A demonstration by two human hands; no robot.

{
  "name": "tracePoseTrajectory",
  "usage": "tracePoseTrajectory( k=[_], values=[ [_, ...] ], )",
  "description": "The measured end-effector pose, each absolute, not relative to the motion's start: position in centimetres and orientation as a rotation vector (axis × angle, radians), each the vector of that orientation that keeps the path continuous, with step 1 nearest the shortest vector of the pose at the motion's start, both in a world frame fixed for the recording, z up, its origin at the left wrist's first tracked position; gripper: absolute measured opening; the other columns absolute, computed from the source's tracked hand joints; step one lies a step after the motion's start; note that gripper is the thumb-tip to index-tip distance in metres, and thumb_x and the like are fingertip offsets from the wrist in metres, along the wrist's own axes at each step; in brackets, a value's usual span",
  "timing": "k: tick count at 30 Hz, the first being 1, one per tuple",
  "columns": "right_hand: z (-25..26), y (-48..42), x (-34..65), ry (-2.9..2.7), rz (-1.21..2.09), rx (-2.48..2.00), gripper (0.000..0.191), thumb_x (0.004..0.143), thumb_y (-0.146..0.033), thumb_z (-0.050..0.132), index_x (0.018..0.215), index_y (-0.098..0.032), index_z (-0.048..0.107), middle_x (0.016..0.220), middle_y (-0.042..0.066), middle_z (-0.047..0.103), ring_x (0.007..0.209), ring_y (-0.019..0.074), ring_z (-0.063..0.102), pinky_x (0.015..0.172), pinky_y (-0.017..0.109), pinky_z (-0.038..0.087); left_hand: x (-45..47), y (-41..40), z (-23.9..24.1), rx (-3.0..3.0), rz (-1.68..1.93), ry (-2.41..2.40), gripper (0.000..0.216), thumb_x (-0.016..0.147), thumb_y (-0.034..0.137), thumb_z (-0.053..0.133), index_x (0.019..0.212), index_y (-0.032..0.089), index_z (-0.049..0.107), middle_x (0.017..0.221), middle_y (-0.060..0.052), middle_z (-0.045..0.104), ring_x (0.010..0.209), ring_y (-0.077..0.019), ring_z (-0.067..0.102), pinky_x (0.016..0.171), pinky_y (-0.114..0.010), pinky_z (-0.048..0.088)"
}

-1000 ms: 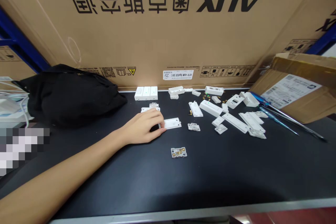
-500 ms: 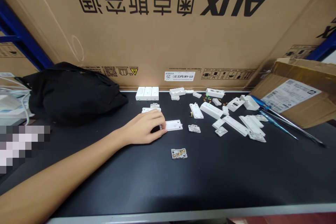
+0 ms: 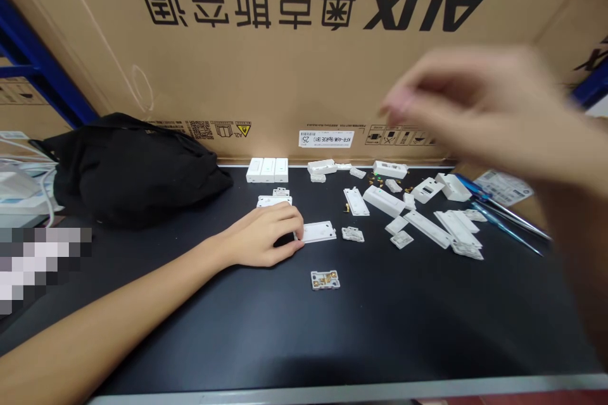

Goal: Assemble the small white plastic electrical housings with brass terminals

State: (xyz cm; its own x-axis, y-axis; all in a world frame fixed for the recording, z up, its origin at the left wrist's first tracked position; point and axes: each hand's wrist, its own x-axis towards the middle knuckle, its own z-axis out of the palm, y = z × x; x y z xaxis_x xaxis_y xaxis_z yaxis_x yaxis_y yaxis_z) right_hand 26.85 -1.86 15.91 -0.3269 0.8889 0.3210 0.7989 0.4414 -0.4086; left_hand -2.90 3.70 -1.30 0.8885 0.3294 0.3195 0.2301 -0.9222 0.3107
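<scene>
My left hand point(image 3: 266, 235) rests on the black tabletop, its fingers closed on the left end of a flat white plastic plate point(image 3: 320, 231). Right behind it lies another white plate point(image 3: 274, 200), partly hidden by the knuckles. My right hand point(image 3: 479, 111) is in the air at the upper right, in front of the cardboard and smeared by motion; whether anything is between its fingers cannot be made out. In front of the left hand sits a small white piece with brass contacts point(image 3: 325, 280).
Three white plastic housings point(image 3: 268, 170) stand side by side at the back. To the right are scattered white covers point(image 3: 384, 201), brass bits and two blue-handled screwdrivers point(image 3: 508, 228). A black cloth bundle point(image 3: 137, 168) lies left. A large cardboard box point(image 3: 266, 76) walls off the back.
My right hand has come into view at the upper right, covering much of the open carton. My left hand has shifted slightly right and nearer with the white plate.
</scene>
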Motion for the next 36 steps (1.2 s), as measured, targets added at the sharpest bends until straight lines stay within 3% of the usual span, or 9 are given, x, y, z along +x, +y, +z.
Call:
tracePoseTrajectory(
  k=[3, 10, 16, 24, 33, 36],
  values=[
    [12.6, -0.8, 26.7, -2.527, 0.294, -1.428, 0.023, 0.093, -0.041, 0.063, 0.093, -0.023, 0.077, 0.088, 0.001, 0.075, 0.074, 0.0174, 0.067, 0.064, 0.031, 0.049, -3.0, 3.7, -1.3, 2.815, 0.560, 0.468, 0.011, 0.102, 0.028, 0.053, 0.101, 0.020, 0.061, 0.104, -0.004, 0.064, 0.094, -0.0184, 0.059, 0.085, -0.032, 0.048],
    [6.2, 0.3, 29.7, -2.467, 0.574, -1.608, 0.028, 0.091, -0.046, 0.062, 0.099, -0.025, 0.078, 0.094, 0.001, 0.078, 0.080, 0.0208, 0.069, 0.069, 0.032, 0.050, -2.7, 3.8, -1.3, 2.820, 0.588, 0.546, 0.011, 0.100, 0.026, 0.052, 0.098, 0.020, 0.061, 0.102, -0.004, 0.065, 0.094, -0.0192, 0.060, 0.084, -0.033, 0.050],
    [6.3, -0.5, 33.2, -2.338, 0.400, -1.775, 0.026, 0.086, -0.043, 0.063, 0.092, -0.021, 0.075, 0.087, 0.006, 0.075, 0.071, 0.0208, 0.065, 0.063, 0.032, 0.046, -2.7, 3.8, -1.5, 2.839, 0.584, 0.638, 0.013, 0.101, 0.024, 0.048, 0.098, 0.021, 0.061, 0.103, -0.003, 0.066, 0.097, -0.0194, 0.062, 0.085, -0.033, 0.052],
    [6.6, -2.4, 36.3, -2.482, 0.813, -1.840, 0.018, 0.079, -0.034, 0.071, 0.092, -0.023, 0.076, 0.084, 0.005, 0.071, 0.072, 0.0198, 0.062, 0.062, 0.031, 0.046, -2.7, 3.9, -1.5, 2.828, 0.578, 0.719, 0.014, 0.098, 0.022, 0.049, 0.103, 0.022, 0.062, 0.107, -0.003, 0.067, 0.100, -0.0194, 0.064, 0.090, -0.035, 0.054],
    [5.7, -2.2, 34.2, -2.519, 0.887, -1.711, 0.018, 0.076, -0.038, 0.078, 0.087, -0.024, 0.077, 0.085, 0.003, 0.072, 0.078, 0.0204, 0.065, 0.067, 0.031, 0.048, -2.6, 3.9, -1.5, 2.848, 0.596, 0.693, 0.015, 0.100, 0.023, 0.048, 0.102, 0.021, 0.062, 0.104, -0.005, 0.067, 0.097, -0.0201, 0.062, 0.088, -0.034, 0.052],
    [5.4, -2.1, 33.7, -2.521, 0.897, -1.692, 0.026, 0.077, -0.040, 0.078, 0.099, -0.025, 0.079, 0.086, 0.002, 0.071, 0.079, 0.0203, 0.066, 0.067, 0.030, 0.048, -2.6, 3.8, -1.5, 2.852, 0.592, 0.705, 0.014, 0.100, 0.023, 0.048, 0.102, 0.021, 0.062, 0.104, -0.005, 0.066, 0.097, -0.0201, 0.062, 0.088, -0.034, 0.052]
  ],
)
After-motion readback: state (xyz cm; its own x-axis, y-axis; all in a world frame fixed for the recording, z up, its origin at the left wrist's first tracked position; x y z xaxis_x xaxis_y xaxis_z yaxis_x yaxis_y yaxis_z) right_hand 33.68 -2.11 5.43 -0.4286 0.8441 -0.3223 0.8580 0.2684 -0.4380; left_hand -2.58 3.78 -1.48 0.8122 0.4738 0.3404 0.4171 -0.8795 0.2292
